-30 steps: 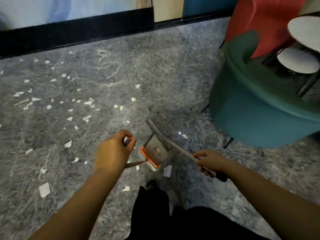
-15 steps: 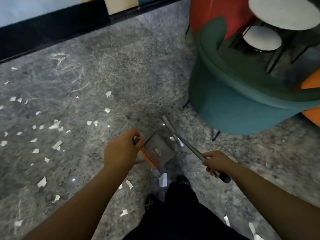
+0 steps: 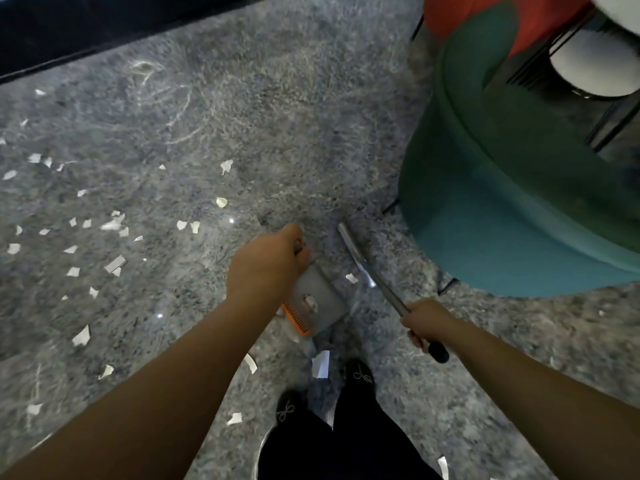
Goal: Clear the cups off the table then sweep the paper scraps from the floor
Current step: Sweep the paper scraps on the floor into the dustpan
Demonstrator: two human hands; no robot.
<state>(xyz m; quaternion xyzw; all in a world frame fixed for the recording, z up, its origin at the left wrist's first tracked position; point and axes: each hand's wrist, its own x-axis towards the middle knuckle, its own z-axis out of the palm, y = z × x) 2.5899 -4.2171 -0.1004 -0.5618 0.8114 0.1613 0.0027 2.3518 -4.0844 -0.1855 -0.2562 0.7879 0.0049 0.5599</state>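
Observation:
My left hand [image 3: 265, 266] grips the top of the dustpan handle, hiding it. The grey dustpan [image 3: 322, 299] hangs below with an orange comb edge [image 3: 297, 317] and a scrap or two inside. My right hand [image 3: 424, 322] is closed around the metal broom handle [image 3: 367, 268], which slants up-left toward the floor; its black end cap [image 3: 439, 355] sticks out behind my fist. The broom head is not visible. White paper scraps [image 3: 114, 225] lie scattered over the grey speckled floor, mostly to the left, with a larger scrap [image 3: 320, 363] by my shoes.
A teal round armchair [image 3: 512, 216] stands close on the right, with a red chair [image 3: 485, 19] behind it. White round table tops [image 3: 588, 76] on black legs sit at the top right. A dark baseboard [image 3: 86, 26] runs along the far wall. My black shoes [image 3: 360, 377] are below.
The view has swung left and down, so the chairs and tables slid up-right. Both hands keep their grips; the dustpan and broom handle stay together in front of me.

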